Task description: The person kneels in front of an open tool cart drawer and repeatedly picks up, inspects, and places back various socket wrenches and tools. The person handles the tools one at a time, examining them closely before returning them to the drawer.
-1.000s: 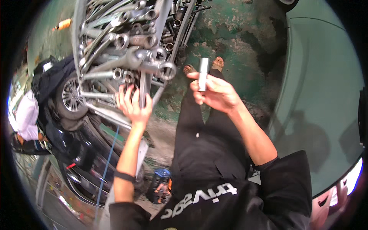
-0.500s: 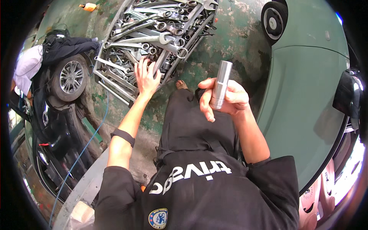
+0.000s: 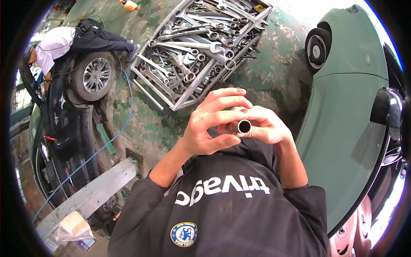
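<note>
A shiny steel deep socket [image 3: 233, 127] lies in front of my chest, its round open end turned up toward me. My right hand [image 3: 267, 124] is closed on it, with thumb and fingers at its open end. From the other side comes my left hand [image 3: 209, 122], its fingers spread and slightly curved, with the thumb below the socket and the fingers above. A gap shows between that thumb and forefinger; whether they touch the metal I cannot tell. The left fingertips overlap the right fingers and hide part of the socket.
Beyond my hands stands a metal tray [image 3: 182, 103] heaped with wrenches [image 3: 199, 45] and sockets. A green car [image 3: 342, 124] is on the right. On the left are a black car's wheel [image 3: 95, 76], a bending person [image 3: 55, 49], a blue hose [image 3: 102, 147] and a grey metal beam [image 3: 98, 184].
My left hand has left the wrench tray and come back beside the right hand. The socket, upright before in my right hand, is now tipped with its opening toward me.
</note>
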